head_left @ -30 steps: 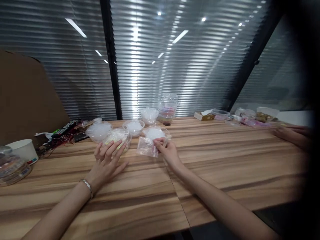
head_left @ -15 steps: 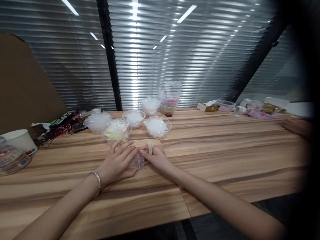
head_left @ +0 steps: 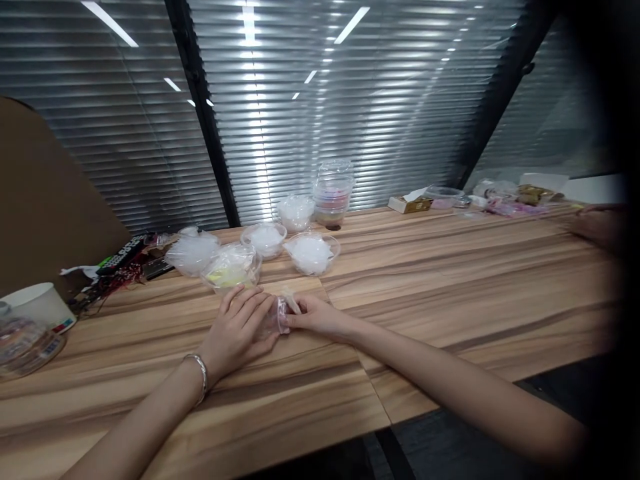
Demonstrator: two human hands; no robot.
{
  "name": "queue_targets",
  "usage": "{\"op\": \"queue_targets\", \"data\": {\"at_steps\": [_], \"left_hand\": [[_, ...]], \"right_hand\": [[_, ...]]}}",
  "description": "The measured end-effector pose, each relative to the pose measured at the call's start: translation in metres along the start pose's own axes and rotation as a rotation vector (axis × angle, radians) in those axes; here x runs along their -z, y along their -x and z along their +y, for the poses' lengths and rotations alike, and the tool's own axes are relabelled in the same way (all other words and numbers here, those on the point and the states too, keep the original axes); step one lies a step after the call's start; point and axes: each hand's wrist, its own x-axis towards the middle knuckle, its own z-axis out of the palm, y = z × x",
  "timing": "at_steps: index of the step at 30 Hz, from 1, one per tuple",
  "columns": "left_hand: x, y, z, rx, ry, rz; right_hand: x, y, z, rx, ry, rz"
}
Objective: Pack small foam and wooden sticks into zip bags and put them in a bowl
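Observation:
A small clear plastic bag (head_left: 274, 320) lies on the wooden table between my two hands. My left hand (head_left: 241, 323), with a silver bracelet at the wrist, covers the bag's left part, fingers over it and thumb along the near side. My right hand (head_left: 315, 316) is closed at the bag's right edge, pinching a pale bundle of thin strips (head_left: 291, 303). The bundle tilts to the left beside the bag's edge; whether its lower end is inside the bag, I cannot tell. Right behind my left hand stands a clear bowl (head_left: 234, 263) with white and yellow contents.
Further bowls of white material (head_left: 311, 254) stand behind, beside a stack of clear tubs (head_left: 334, 193). At left are a white paper tub (head_left: 37, 307), a round clear container (head_left: 27, 340) and a remote control (head_left: 123, 255). Another person's hand (head_left: 600, 225) shows at far right, near packets (head_left: 517, 207).
The pale bundle has gone from upright to tilted left. My right hand has turned toward the bag's edge, and my left fingers have drawn closer together. The view has shifted slightly.

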Motion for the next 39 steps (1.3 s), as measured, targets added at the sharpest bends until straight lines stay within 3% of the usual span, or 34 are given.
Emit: {"op": "queue_targets", "data": {"at_steps": [4,8,13,19,24,27,30,35,39], "left_hand": [[0.005,-0.003,0.010,-0.081,0.018,-0.005],[0.006,-0.005,0.016,-0.059,0.028,-0.006],[0.004,-0.006,0.019,-0.083,0.054,0.028],[0.001,-0.002,0.016,-0.169,0.104,0.120],[0.000,0.002,0.013,-0.079,0.146,0.132],[0.000,0.004,0.012,0.013,0.169,0.145],[0.001,0.002,0.012,0.071,0.182,0.081],[0.002,-0.004,0.013,0.011,0.190,-0.085],[0.000,-0.001,0.016,-0.067,0.108,-0.086]], "right_hand": [[-0.007,0.003,0.003,-0.015,0.053,0.007],[-0.012,0.003,0.008,-0.094,0.110,0.072],[-0.012,0.000,0.013,0.005,0.167,0.110],[-0.012,-0.001,0.002,0.018,0.185,0.083],[-0.006,0.002,-0.011,-0.049,-0.027,-0.063],[-0.001,0.004,-0.016,-0.070,-0.140,-0.075],[0.001,0.005,-0.017,-0.086,-0.160,-0.068],[0.000,0.006,-0.010,-0.096,-0.088,-0.020],[-0.005,0.001,-0.002,-0.063,0.086,-0.002]]}}
